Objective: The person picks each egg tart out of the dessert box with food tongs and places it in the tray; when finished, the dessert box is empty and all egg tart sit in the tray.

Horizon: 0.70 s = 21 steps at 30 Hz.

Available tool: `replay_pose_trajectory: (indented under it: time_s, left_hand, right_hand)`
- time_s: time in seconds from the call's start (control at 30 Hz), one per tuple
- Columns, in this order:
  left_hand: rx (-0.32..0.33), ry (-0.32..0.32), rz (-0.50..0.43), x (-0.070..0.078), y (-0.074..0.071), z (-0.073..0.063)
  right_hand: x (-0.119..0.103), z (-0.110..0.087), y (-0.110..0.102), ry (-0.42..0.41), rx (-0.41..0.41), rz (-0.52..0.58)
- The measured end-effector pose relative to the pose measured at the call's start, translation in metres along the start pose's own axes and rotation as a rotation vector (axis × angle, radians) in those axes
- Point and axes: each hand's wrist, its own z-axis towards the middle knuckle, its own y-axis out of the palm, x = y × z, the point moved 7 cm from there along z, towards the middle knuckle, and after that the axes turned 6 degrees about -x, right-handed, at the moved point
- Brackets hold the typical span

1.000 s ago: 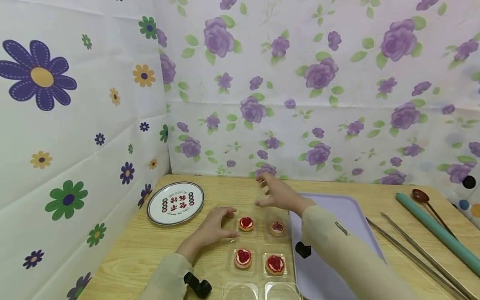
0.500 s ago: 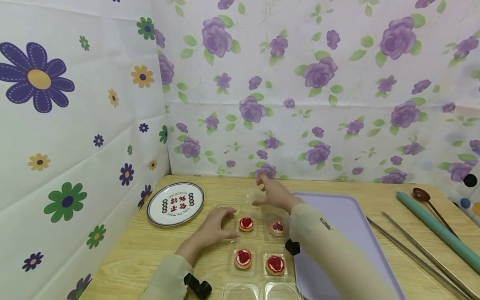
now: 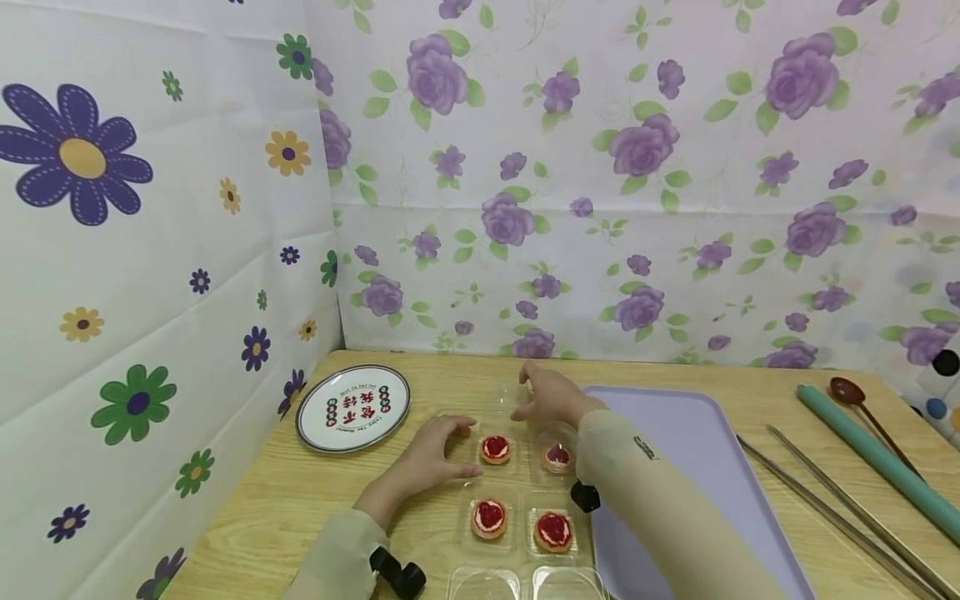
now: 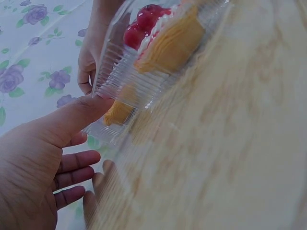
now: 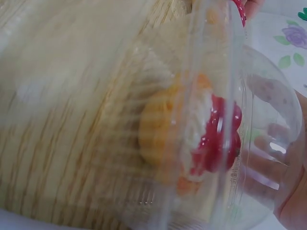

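Four-square on the table sit several cherry tarts in clear plastic boxes: back left (image 3: 495,449), back right (image 3: 557,457), front left (image 3: 489,518) and front right (image 3: 554,531). A clear dome covers the back right tart. My left hand (image 3: 427,454) lies beside the back left box, fingers spread; its thumb tip is right at a box edge in the left wrist view. Behind that box, its clear lid (image 3: 506,399) lies folded back. My right hand (image 3: 555,396) is at the lid's right side, thumb and forefinger bent and apart. In the right wrist view it shows through the dome (image 5: 268,139).
Two clear lids (image 3: 486,583) lie at the front edge of view. A lilac tray (image 3: 660,417) is right of the boxes, under my right sleeve. A white plate (image 3: 352,437) stands back left. Metal rods (image 3: 840,492), a green roll (image 3: 877,454) and a brown spoon (image 3: 847,390) lie far right.
My right hand has come left and slightly down, to the side of the folded-back lid, which shows more plainly now. The left hand has stayed in place.
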Motion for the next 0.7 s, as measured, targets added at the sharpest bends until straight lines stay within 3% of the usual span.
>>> replay_pose_trajectory:
  time_s: [0.23,0.7]
  left_hand:
    - [-0.008,-0.004,-0.001,0.0006,0.0008,0.0000]
    - [-0.005,-0.005,0.005,0.0004,0.0006,-0.0002]
  right_hand:
    - [0.0010,-0.0041,0.0008,0.033,-0.033,-0.014]
    - [0.0025,-0.0041,0.0012,-0.021,-0.036,-0.024]
